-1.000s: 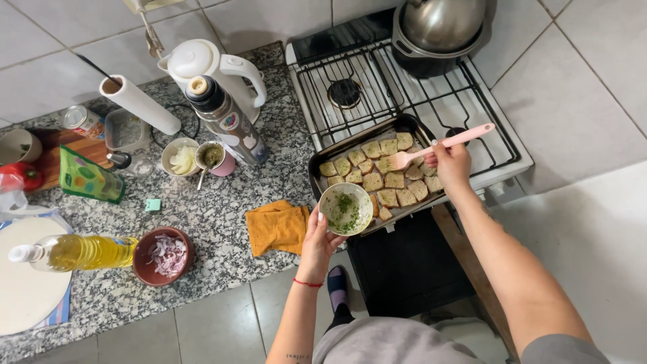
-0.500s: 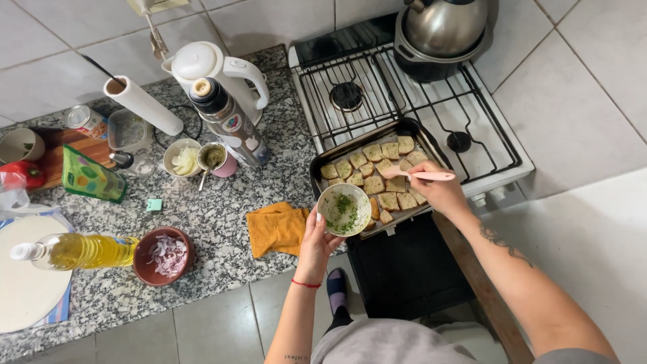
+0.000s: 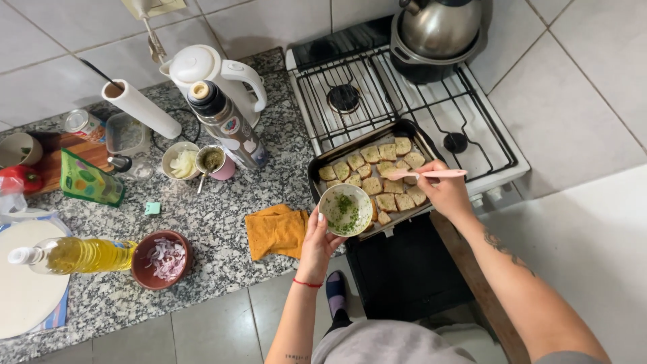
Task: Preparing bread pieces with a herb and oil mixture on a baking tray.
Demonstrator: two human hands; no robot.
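My left hand (image 3: 315, 241) holds a small white bowl of green herb mix (image 3: 346, 209) over the near left corner of a dark baking tray (image 3: 317, 170). Several bread slices (image 3: 377, 168) lie in rows in the tray, which rests on the white gas stove (image 3: 404, 101). Gripped in my right hand (image 3: 445, 192) is a pink brush (image 3: 426, 174), its tip lying over the slices at the tray's right side.
On the granite counter lie an orange cloth (image 3: 276, 230), a brown bowl of chopped red onion (image 3: 162, 259), an oil bottle (image 3: 74, 255), a thermos (image 3: 226, 125), a white kettle (image 3: 209, 71), a paper towel roll (image 3: 141, 108) and small bowls. A steel kettle (image 3: 438, 30) sits at the stove's back.
My right hand swung the pink brush from pointing outward at the right down onto the bread slices, and it now rests flatter across them. The bowl stayed in place.
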